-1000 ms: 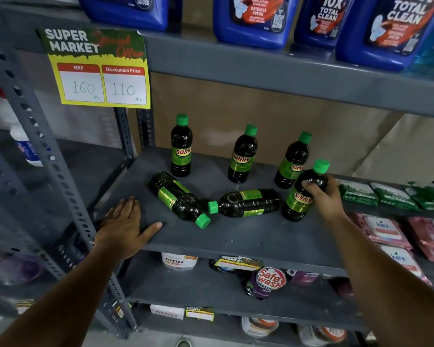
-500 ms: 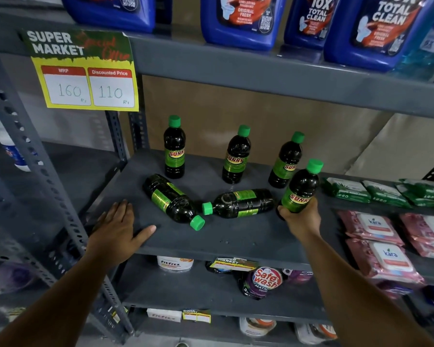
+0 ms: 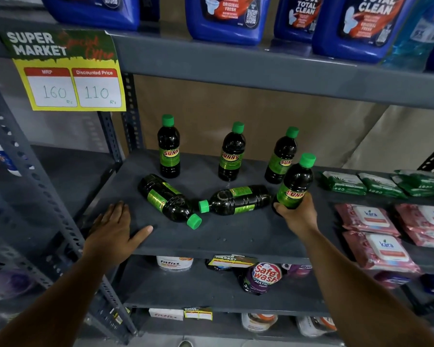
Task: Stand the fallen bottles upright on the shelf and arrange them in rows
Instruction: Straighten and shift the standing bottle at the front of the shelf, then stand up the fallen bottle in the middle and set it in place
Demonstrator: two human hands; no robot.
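Note:
Three dark bottles with green caps stand in a back row on the grey shelf (image 3: 236,236): left bottle (image 3: 169,149), middle bottle (image 3: 231,154), right bottle (image 3: 281,157). Two more lie on their sides in front: one (image 3: 168,200) with its cap toward me, one (image 3: 236,199) with its cap pointing left. My right hand (image 3: 297,215) grips the base of a fourth upright bottle (image 3: 296,182), held slightly tilted at the row's right end. My left hand (image 3: 113,227) rests flat on the shelf's front left edge, fingers apart, holding nothing.
Green packets (image 3: 343,182) and pink wipe packs (image 3: 376,236) lie on the shelf to the right. Blue detergent jugs (image 3: 226,16) fill the shelf above, a price sign (image 3: 70,71) hangs at its left. A perforated metal upright (image 3: 35,176) stands at left. Pouches sit on lower shelves.
My right hand slid down from the bottle's label to its base, and the bottle now stands more upright. The left hand stays on the shelf edge.

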